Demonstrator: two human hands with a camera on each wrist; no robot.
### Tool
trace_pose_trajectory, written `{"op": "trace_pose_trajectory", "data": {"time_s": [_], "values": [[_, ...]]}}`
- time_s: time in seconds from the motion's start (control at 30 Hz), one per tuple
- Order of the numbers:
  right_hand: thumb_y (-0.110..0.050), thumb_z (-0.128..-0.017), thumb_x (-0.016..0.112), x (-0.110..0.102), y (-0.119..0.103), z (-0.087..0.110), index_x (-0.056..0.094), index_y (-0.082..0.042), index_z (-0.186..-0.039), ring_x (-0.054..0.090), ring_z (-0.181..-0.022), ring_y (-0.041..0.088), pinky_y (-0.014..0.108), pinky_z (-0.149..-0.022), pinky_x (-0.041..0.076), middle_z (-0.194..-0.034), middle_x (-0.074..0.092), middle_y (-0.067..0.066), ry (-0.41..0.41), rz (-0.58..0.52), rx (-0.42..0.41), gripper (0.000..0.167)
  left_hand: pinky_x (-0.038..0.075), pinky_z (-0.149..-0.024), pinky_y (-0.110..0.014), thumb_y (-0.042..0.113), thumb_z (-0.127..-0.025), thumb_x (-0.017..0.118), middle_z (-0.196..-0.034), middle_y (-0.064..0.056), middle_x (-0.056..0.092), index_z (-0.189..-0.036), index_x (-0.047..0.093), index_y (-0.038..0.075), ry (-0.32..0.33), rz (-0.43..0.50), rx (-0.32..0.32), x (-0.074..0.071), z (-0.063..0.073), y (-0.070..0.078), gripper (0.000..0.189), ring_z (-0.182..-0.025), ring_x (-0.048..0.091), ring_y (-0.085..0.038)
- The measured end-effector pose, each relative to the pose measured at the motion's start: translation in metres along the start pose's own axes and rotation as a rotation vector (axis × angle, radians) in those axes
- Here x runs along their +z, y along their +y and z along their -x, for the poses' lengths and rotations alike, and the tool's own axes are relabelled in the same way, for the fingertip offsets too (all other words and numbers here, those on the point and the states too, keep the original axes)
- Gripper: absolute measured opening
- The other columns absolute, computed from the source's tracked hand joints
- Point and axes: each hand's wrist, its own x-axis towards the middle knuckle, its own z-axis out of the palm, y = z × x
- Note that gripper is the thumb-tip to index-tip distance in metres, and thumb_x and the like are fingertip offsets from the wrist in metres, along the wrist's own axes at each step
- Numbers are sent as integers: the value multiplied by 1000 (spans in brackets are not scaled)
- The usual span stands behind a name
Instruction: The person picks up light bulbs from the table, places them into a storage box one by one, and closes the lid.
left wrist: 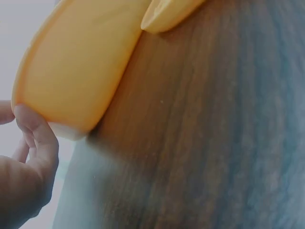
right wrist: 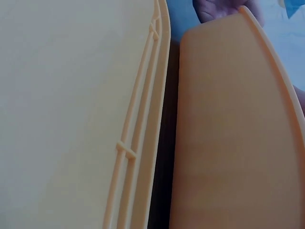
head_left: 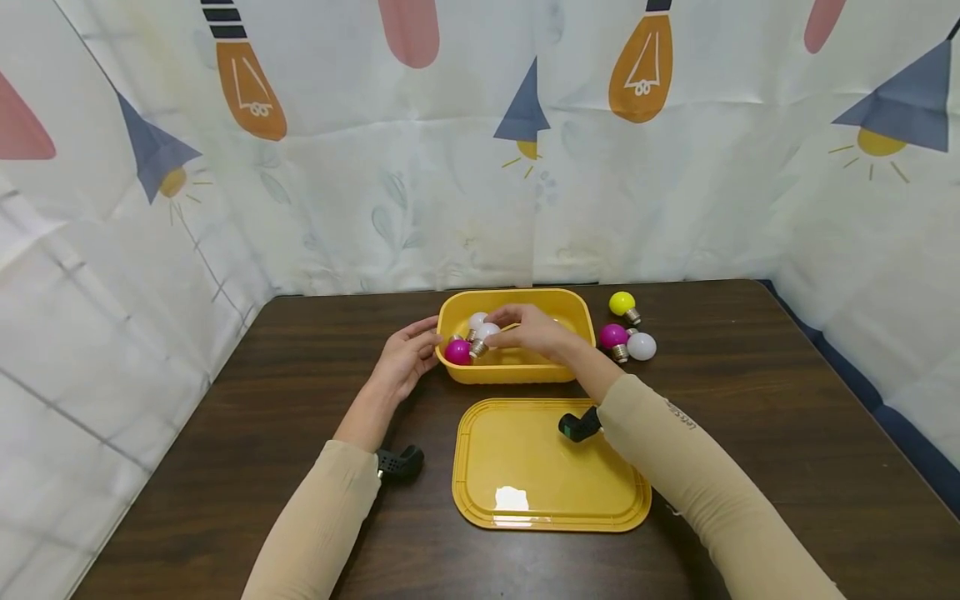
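Observation:
A yellow plastic bin [head_left: 510,374] stands at the back of the table. Pinching the rim at its left end is my left hand [head_left: 406,358]; the left wrist view has the fingertips [left wrist: 29,117] on that rim. My right hand [head_left: 531,332] reaches over the bin and holds a white light bulb [head_left: 487,332] between thumb and fingers. Beside that bulb in the bin are a magenta bulb [head_left: 458,352] and another white bulb [head_left: 477,319]. In the right wrist view the bin's wall [right wrist: 233,119] hides my right hand's work.
A flat yellow tray [head_left: 525,467] lies in front of the bin, under my right forearm. Right of the bin lie a yellow bulb [head_left: 622,303], a magenta bulb [head_left: 612,336] and a white bulb [head_left: 642,346] on the dark wooden table [head_left: 345,333]. Printed fabric [head_left: 450,192] hangs behind.

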Motion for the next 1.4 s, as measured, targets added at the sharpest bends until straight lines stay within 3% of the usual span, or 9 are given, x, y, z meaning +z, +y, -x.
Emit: {"op": "trace_pose_trajectory", "data": {"time_s": [0.7,1.4], "values": [[-16,-89,82,2,-3,-2,68,-4,-124,55,-112,28,38,-99,47,-122,62,12,-7,74,1,40,55,-72,-22,-2,-102,57,-137,-19,52,-151,47,1,-16,30,-17,2,1,3,50,-79,63,-12],[-6,-89,80,6,-1,-4,65,2,-124,59,-108,26,34,-94,49,-120,66,15,-19,164,6,38,55,-75,-23,-2,-103,55,-152,-20,44,-154,42,1,-43,27,-26,0,-1,4,53,-89,64,-13]]}}
